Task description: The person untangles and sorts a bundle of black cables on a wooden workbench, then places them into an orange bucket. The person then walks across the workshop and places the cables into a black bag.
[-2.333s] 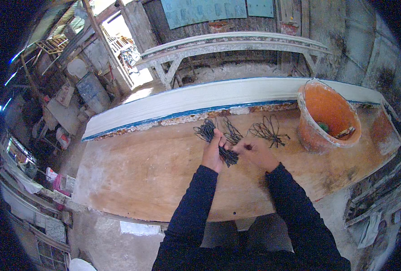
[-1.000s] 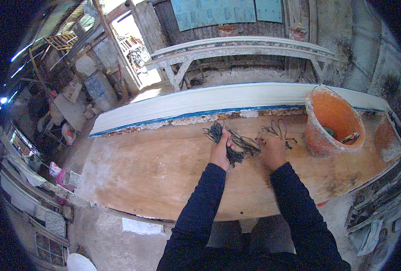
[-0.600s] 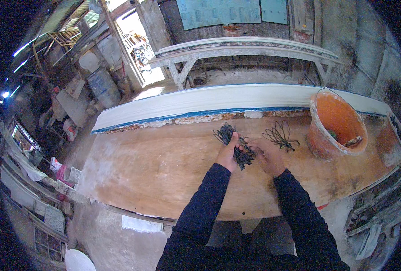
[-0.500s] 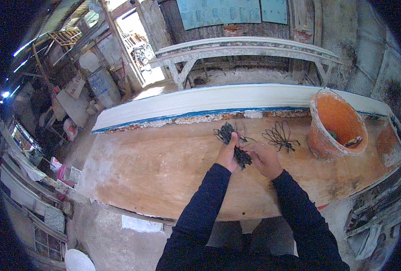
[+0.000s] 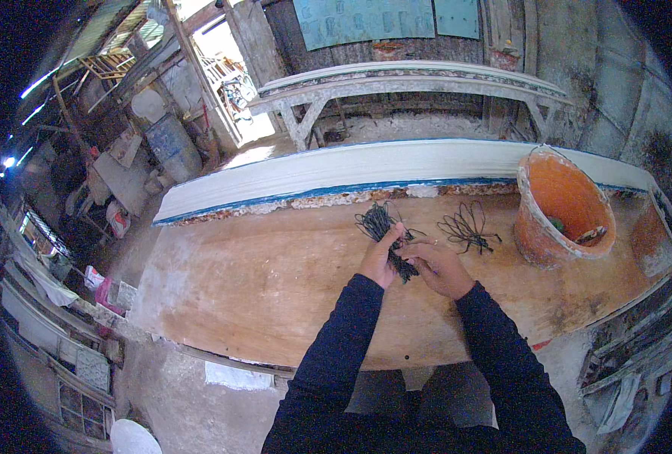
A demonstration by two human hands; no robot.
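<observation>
A bundle of dark cord point(image 5: 377, 220) is gripped in my left hand point(image 5: 380, 259), its loops fanning out above the thumb and its tied end hanging below. My right hand point(image 5: 439, 266) is closed against the bundle's lower right side, fingertips pinched at the strands. What exactly those fingertips hold is too small to make out. Both hands are over the middle of a wooden board tabletop point(image 5: 275, 287). Just to the right of the hands, a second, looser bunch of dark cord point(image 5: 468, 228) lies on the board.
An orange bucket point(image 5: 531, 219) crusted with white stands at the right, with small items inside. A long white moulding form with a blue edge point(image 5: 336, 168) runs along the far side of the board. Beyond it is a whitish bench point(image 5: 411, 85). A blue drum point(image 5: 172, 144) stands far left.
My right hand's fingers have drawn in closer to the bundle and curled more. The left hand and the bundle have shifted only slightly.
</observation>
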